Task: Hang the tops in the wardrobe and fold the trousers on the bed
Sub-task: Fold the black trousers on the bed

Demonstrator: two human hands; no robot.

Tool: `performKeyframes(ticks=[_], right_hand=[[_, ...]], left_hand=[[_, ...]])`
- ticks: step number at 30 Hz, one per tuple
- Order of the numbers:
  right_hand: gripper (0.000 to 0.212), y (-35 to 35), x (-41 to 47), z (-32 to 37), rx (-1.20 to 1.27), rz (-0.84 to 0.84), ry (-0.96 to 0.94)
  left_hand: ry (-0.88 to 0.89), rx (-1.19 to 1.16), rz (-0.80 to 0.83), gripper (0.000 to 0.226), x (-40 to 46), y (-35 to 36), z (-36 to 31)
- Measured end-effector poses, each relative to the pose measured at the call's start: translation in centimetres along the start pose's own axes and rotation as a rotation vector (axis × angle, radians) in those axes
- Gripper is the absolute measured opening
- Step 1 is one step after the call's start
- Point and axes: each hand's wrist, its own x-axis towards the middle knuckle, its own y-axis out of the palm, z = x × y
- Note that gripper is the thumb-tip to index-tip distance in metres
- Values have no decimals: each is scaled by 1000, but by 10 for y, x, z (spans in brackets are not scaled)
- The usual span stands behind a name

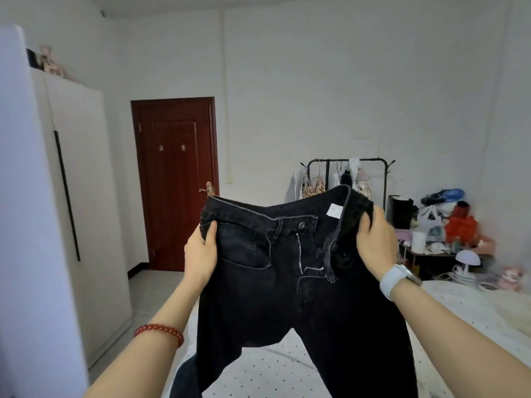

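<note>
Two hands hold black jeans up by the waistband, above a dotted bed. The left hand pinches one waistband corner, thumb in front. The right hand grips the other, fingers curled around the denim.

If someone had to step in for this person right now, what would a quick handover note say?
Left hand: grips the waistband of the black jeans at one side.
Right hand: grips the waistband at the other side.
Jeans: held up unfolded over the dotted bed, fly unzipped, legs hanging down.
Wardrobe: white, to the left, doors closed.
Done: nothing folded in view.
Left: lay the jeans on the bed and fold them; no tops to hang are plainly in view.
</note>
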Motion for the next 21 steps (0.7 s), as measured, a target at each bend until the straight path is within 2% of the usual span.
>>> performKeyframes(ticks=[9,15,18,21], right_hand=[[26,-145,-24,103,54,-237,-342],[26,-252,-47,152,36,-360,-500],[25,-295,-47,166,100,-446,-460],[29,-316,-40,158,70,-431,-341]], left_hand=[[342,-15,-140,26,-87,-62,-163],[483,-25,-258,25,-142,-116,-247],[504,-34,-362,30,-150,-141,-274],[386,52,-398,43,-141,-164,-270]])
